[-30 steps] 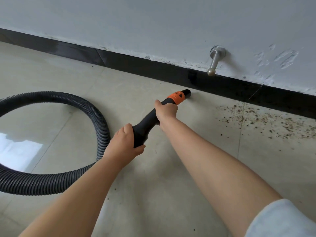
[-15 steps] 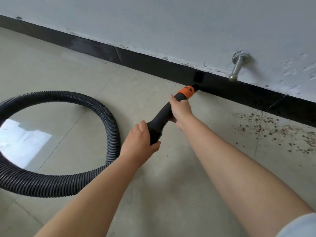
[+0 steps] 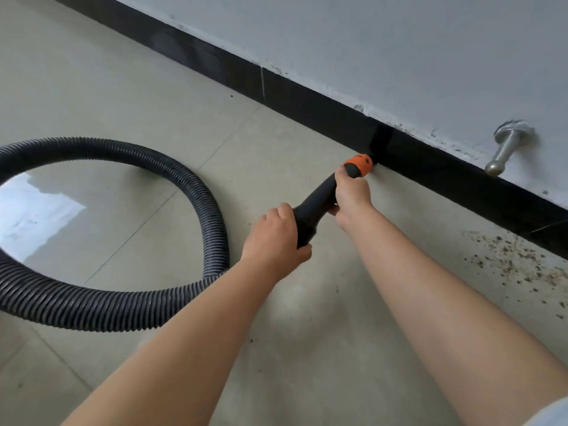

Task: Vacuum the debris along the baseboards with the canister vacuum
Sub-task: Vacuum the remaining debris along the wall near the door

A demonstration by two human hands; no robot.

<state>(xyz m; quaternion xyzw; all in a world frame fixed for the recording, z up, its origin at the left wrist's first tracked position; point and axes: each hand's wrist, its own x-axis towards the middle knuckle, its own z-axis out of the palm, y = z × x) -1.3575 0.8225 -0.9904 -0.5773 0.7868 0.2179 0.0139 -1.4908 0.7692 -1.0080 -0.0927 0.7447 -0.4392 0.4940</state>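
Note:
A black vacuum nozzle handle (image 3: 313, 206) with an orange collar (image 3: 358, 165) points at the black baseboard (image 3: 307, 96), its tip right against it. My left hand (image 3: 273, 241) grips the handle's lower end where the ribbed black hose (image 3: 196, 210) joins. My right hand (image 3: 350, 192) grips the handle just behind the orange collar. Brown debris (image 3: 519, 259) lies scattered on the floor beside the baseboard, to the right of the nozzle. The canister itself is out of view.
The hose loops across the beige floor tiles (image 3: 123, 96) on the left. A metal door stopper (image 3: 504, 149) sticks out of the white wall (image 3: 399, 41) above the baseboard, right of the nozzle.
The nozzle has moved up to the baseboard and along it to the left, away from the debris patch. Both hands keep their grip.

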